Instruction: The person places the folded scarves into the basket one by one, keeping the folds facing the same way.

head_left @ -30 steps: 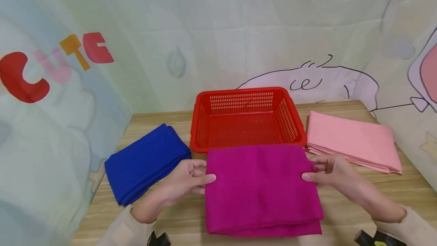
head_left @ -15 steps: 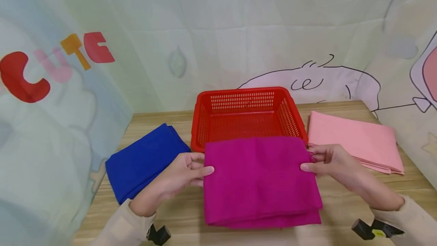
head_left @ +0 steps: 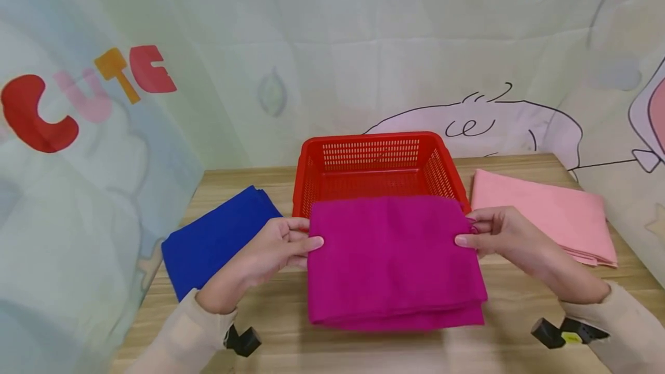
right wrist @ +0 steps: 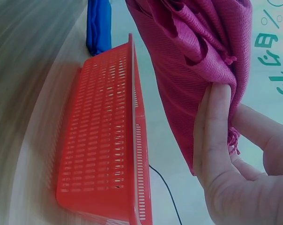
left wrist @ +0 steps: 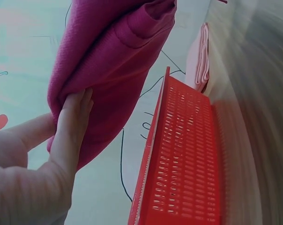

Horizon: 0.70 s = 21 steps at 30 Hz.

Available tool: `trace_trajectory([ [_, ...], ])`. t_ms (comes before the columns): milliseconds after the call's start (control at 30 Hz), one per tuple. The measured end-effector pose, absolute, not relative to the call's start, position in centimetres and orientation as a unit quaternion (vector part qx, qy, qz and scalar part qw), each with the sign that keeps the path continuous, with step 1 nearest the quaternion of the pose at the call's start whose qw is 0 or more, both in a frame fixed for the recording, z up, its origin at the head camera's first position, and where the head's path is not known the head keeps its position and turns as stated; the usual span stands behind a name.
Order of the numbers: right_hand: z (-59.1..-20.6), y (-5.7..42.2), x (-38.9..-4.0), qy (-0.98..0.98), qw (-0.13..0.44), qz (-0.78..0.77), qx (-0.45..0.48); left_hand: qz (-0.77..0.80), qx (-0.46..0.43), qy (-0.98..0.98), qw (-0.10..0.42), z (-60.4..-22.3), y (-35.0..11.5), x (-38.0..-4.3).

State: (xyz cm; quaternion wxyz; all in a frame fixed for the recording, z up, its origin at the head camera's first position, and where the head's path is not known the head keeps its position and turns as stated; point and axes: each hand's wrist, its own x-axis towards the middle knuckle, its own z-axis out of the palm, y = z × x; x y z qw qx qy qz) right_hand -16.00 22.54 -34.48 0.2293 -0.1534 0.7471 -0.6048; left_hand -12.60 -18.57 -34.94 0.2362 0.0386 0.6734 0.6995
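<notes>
A folded magenta cloth point(head_left: 395, 264) hangs between my two hands, raised above the table in both wrist views. My left hand point(head_left: 277, 250) pinches its left edge, thumb on top and fingers beneath. On the opposite edge my right hand point(head_left: 506, 241) pinches it the same way, close to some small tassels point(right wrist: 233, 140). The cloth's layered folds show from the side in the right wrist view. Just beyond it stands a red plastic basket point(head_left: 371, 180) with slotted walls; the cloth overlaps the basket's near rim in the head view.
A folded blue cloth point(head_left: 218, 241) lies on the wooden table point(head_left: 270, 328) at left. To the right of the basket lies a folded pink cloth point(head_left: 540, 212). A printed curtain point(head_left: 332, 74) hangs behind and along the sides of the table.
Both hands have lifted the magenta cloth and moved it forward, so it now covers the basket's near rim in the head view. The basket and the other two cloths have stayed put.
</notes>
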Motion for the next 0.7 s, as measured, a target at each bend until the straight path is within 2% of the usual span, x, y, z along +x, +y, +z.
trace_trajectory([
  [400, -33.6, 22.6, -17.8, 0.746, 0.226, -0.604, -0.165, 0.699, 0.038, 0.678, 0.224, -34.0, -18.6, -14.0],
  [700, -32.7, 22.3, -19.1, 0.763, 0.231, -0.591, -0.128, 0.695, 0.030, 0.684, 0.217, -33.6, -18.7, -15.2],
])
